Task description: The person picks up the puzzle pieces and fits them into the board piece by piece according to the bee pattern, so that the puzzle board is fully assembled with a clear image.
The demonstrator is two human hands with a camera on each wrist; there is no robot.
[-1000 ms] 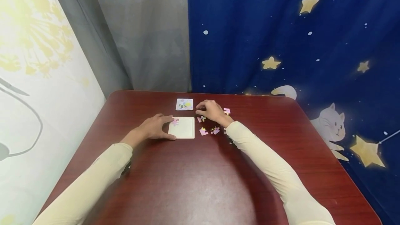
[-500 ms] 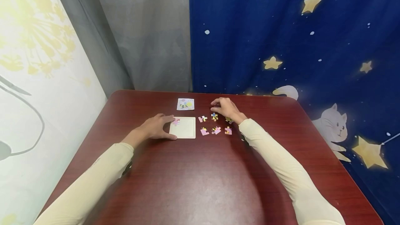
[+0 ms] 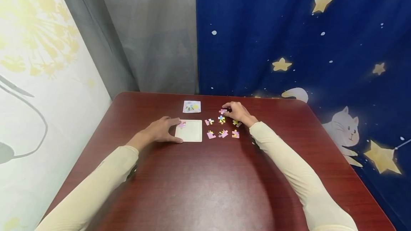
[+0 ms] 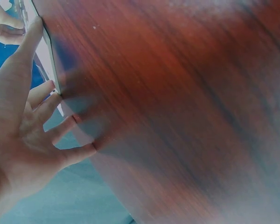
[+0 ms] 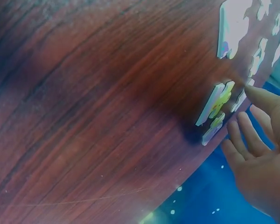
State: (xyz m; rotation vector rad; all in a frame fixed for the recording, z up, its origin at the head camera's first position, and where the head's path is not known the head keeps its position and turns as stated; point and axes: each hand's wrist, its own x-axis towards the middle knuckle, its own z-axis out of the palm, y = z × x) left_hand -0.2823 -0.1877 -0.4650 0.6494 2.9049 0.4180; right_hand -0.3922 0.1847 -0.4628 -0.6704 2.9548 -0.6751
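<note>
My left hand (image 3: 158,130) is spread at the left side of a square white puzzle tray (image 3: 193,131). Its thumb touches the near left corner and its index fingertip the far left one; in the left wrist view the fingers look straight. One pink puzzle piece (image 3: 181,125) lies inside the tray's upper left corner. To the right, my right hand (image 3: 239,112) pinches another pink jigsaw piece (image 3: 223,111) between thumb and index finger, low over the table. In the right wrist view the thumb tip meets this piece's edge.
Several loose jigsaw pieces (image 3: 223,133) lie in rough rows right of the tray, one (image 3: 237,123) close beside my right wrist. A small card with a bee picture (image 3: 191,106) lies behind the tray. The dark red table (image 3: 199,181) ends at a curtain (image 3: 250,52).
My right hand has moved right, past the nearer loose pieces, to the pink piece at the back, which now shows between its fingers. The left hand has stayed at the tray.
</note>
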